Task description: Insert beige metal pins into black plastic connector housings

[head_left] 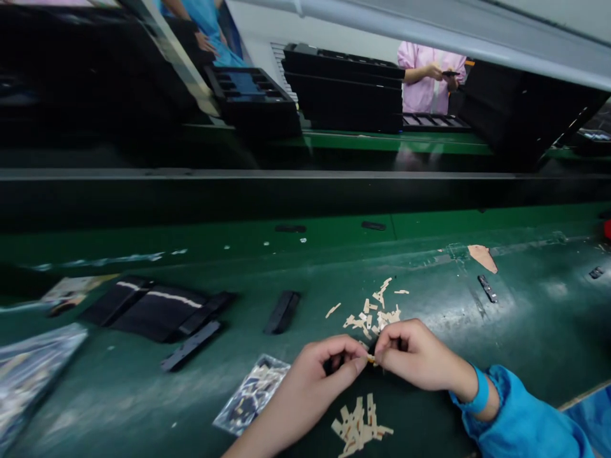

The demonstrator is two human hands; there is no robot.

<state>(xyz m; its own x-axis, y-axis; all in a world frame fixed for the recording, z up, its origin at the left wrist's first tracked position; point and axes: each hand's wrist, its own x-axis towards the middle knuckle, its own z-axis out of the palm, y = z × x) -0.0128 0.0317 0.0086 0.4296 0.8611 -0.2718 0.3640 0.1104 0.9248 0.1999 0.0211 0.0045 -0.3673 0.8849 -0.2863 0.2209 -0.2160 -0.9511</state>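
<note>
My left hand (329, 369) and my right hand (410, 356) meet over the green table, both closed in a pinch. Between their fingertips is a small yellowish piece (371, 359), mostly covered by the fingers. Just beyond the hands lies a loose pile of small cream-coloured flat pieces (370, 315). A second pile of similar cream pieces (358, 426), some with brownish strips, is on the near side. To the left of my left wrist rests a clear plastic bag (255, 391) with many small parts inside.
Black rectangular parts (281, 312) and a dark stack (147, 308) lie left on the green table (429, 413). A torn tan scrap (483, 257) and a small black part (487, 288) are at the right. Behind a ledge, people stand near black trays (344, 89).
</note>
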